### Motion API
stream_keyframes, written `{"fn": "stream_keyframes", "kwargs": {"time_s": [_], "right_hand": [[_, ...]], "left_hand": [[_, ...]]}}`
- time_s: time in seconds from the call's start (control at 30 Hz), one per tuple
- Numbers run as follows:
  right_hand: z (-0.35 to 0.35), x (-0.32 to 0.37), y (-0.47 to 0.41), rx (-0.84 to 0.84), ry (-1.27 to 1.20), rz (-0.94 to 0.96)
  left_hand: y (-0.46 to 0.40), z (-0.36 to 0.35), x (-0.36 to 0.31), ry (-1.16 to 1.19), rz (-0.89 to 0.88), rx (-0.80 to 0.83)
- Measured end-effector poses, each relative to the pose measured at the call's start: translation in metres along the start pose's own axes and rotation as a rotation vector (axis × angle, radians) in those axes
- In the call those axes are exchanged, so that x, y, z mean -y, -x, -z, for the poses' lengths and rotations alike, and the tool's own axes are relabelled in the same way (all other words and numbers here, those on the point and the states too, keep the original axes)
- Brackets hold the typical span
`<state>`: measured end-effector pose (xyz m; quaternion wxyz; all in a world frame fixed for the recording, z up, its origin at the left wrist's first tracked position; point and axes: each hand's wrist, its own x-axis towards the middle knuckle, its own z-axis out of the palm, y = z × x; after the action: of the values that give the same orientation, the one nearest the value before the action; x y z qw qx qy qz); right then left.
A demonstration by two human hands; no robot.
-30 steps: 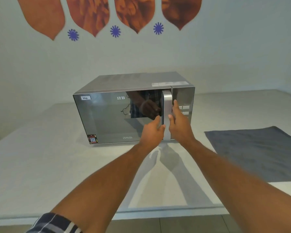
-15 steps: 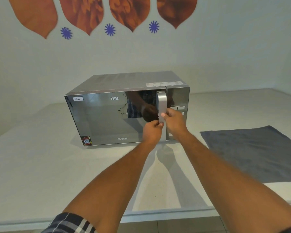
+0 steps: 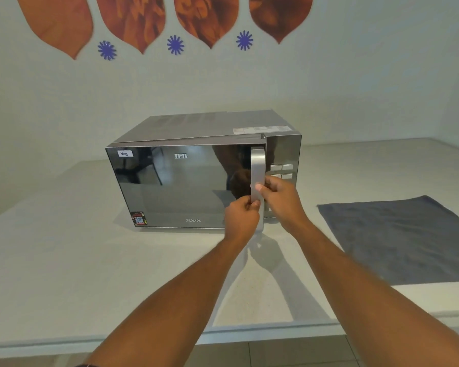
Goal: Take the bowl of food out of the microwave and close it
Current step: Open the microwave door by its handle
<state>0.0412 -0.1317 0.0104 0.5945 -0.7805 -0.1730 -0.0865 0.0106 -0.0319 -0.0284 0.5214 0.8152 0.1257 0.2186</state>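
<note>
The door (image 3: pixel 186 186) has cracked ajar since before, left hand (image 3: pixel 240 217) and right hand (image 3: pixel 281 200) gripping its handle (image 3: pixel 257 170); opening underway, next swing it toward nine o'clock.

Glossy mirror-like microwave door (image 3: pixel 180 186), brushed metal handle (image 3: pixel 257 170); matt smooth worktop (image 3: pixel 64 260); soft grey cloth (image 3: pixel 398 239).

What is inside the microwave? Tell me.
Nothing inside shows. The microwave door is mirrored and barely ajar; both hands, left and right, grip its handle. No bowl is visible.
</note>
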Motion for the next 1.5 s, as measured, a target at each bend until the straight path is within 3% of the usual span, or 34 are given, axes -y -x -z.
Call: {"fn": "stream_keyframes", "kwargs": {"time_s": [0.17, 0.27, 0.43, 0.57, 0.77, 0.97, 1.5], "right_hand": [[0.006, 0.006, 0.027, -0.165, -0.294, 0.03], [0.006, 0.009, 0.034, -0.295, -0.303, 0.049], [0.006, 0.013, 0.045, -0.163, -0.29, 0.087], [0.0, 0.018, 0.061, -0.131, -0.3, 0.157], [-0.001, 0.028, 0.077, -0.07, -0.28, 0.252], [-0.005, 0.046, 0.089, 0.062, -0.333, 0.334], [-0.037, 0.04, 0.083, 0.027, -0.393, 0.151]], "left_hand": [[0.037, 0.011, 0.004, 0.073, -0.077, -0.006], [0.058, 0.016, 0.007, 0.05, -0.089, -0.058], [0.103, 0.031, 0.007, -0.02, -0.288, -0.332], [0.139, 0.025, 0.008, -0.044, -0.533, -0.246], [0.159, 0.008, 0.009, -0.048, -0.239, -0.036], [0.17, 0.008, 0.002, -0.091, -0.201, -0.03], [0.153, 0.087, -0.007, 0.04, -0.033, -0.489]]}}
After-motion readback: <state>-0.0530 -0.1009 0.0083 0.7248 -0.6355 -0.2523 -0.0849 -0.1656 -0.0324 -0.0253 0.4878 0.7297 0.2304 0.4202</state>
